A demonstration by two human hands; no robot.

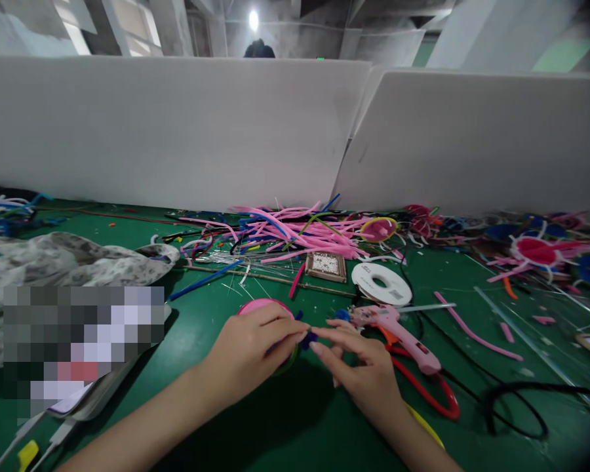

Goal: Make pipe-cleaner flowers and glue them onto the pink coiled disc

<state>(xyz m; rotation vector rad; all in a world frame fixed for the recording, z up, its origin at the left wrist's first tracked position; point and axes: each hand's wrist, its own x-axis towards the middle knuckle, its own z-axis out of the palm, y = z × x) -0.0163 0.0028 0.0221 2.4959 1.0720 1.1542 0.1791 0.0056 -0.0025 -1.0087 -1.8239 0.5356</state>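
Observation:
My left hand [260,337] is closed over a round pink piece [261,303], whose rim shows behind the fingers with some green below. At its right edge sits a small dark blue fuzzy piece [307,340], like a bit of pipe cleaner. My left fingertips pinch beside this bit. From the other side, the thumb and forefinger of my right hand [361,357] close on it, while the other fingers curl loosely. Most of the round piece is hidden under my left hand. Just beyond my right hand lies a pink glue gun [398,334].
Pink pipe cleaners [295,233] lie heaped before a white partition [177,131]. A white spool [382,285] and a small framed tray [326,267] stand nearby. Red handles [447,403] and black cable [516,390] lie right; a phone [103,387] and patterned cloth [78,259] left.

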